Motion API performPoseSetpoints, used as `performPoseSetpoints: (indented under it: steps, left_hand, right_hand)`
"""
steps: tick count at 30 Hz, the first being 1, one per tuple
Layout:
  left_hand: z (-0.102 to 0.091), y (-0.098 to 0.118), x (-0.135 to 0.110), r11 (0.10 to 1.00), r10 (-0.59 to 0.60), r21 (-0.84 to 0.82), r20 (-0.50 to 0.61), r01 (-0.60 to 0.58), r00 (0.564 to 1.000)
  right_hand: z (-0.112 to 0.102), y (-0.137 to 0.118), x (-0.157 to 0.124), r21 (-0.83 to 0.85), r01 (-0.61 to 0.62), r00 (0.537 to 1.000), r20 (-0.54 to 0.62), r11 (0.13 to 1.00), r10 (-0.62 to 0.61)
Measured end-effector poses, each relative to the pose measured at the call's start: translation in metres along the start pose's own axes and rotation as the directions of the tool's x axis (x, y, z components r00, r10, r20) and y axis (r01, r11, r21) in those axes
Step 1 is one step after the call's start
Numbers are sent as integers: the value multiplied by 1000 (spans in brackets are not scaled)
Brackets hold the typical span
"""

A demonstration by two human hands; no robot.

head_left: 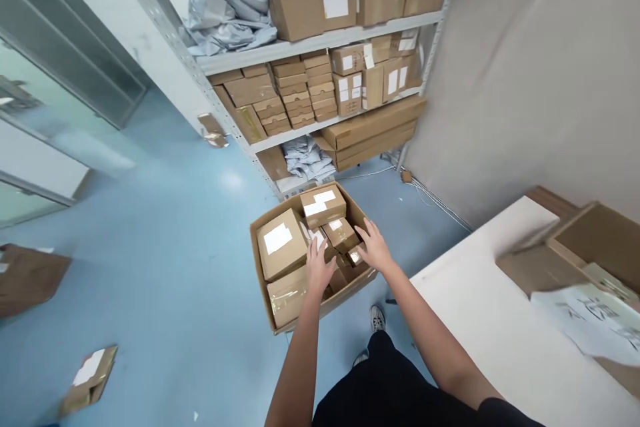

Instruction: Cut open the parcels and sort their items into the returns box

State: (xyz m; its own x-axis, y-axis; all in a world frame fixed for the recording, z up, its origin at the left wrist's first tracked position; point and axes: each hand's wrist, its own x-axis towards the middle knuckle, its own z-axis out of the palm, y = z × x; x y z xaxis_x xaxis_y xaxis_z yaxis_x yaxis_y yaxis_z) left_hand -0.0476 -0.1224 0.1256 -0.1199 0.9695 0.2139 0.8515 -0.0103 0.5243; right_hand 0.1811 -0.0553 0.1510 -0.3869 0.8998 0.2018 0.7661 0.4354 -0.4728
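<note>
A large open cardboard box stands in front of me, filled with several smaller taped cartons. Over its near middle is my left hand, fingers apart, close to a carton with a white label. My right hand reaches in at the right side with fingers spread, near a small carton and a smaller labelled one below it. Neither hand has anything in its grasp that I can see. At the left lies a bigger carton with a white label, and another labelled carton sits at the far end.
Behind the box rises a metal shelf with cartons and grey plastic bags. To my right stands a white table bearing an open box. On the blue floor at left lie a brown carton and a crumpled one.
</note>
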Motion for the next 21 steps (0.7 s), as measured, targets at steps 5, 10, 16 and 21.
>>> performPoseSetpoints:
  steps: [5, 10, 16, 21]
  left_hand:
    - [15, -13, 45, 993, -75, 96, 51, 69, 996]
    - [20, -36, 87, 972, -166, 186, 101, 146, 981]
    - [46, -92, 143, 946, -218, 297, 299, 127, 929]
    - [94, -147, 225, 934, -234, 355, 517, 43, 823]
  right_hand:
    - [18, 22, 62, 11, 19, 993, 119, 1000, -20]
    - [31, 38, 116, 8, 1, 970, 243, 1000, -2]
    - [66, 43, 162, -23, -14, 941, 338, 1000, 21]
    - [105, 46, 188, -78, -28, 931, 361, 997, 55]
